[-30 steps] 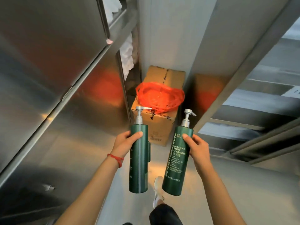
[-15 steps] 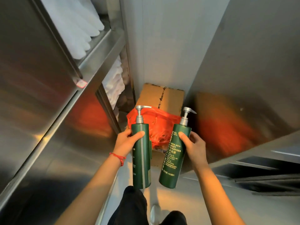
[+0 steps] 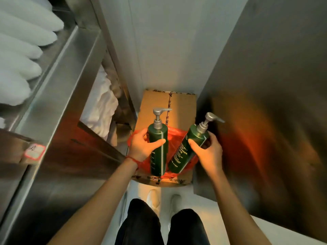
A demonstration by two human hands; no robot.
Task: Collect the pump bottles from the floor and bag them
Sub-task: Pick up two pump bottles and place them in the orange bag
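I hold two dark green pump bottles with silver pumps. My left hand (image 3: 143, 145) grips the left pump bottle (image 3: 158, 149), which stands upright. My right hand (image 3: 208, 152) grips the right pump bottle (image 3: 187, 152), tilted with its pump to the upper right. Both bottles hang directly over an orange-red plastic bag (image 3: 174, 137) that lies open on top of a brown cardboard box (image 3: 159, 101). The bottles and my hands hide most of the bag.
The box stands on the floor at the end of a narrow aisle against a grey wall (image 3: 168, 41). A steel shelf unit (image 3: 58, 96) with white folded linen (image 3: 100, 105) lines the left side. A steel panel (image 3: 265, 103) closes the right. My shoes (image 3: 154, 198) are just before the box.
I have walked up to the box, and both bottles have come down from in front of it to right above the orange-red bag. The right bottle tilts more.
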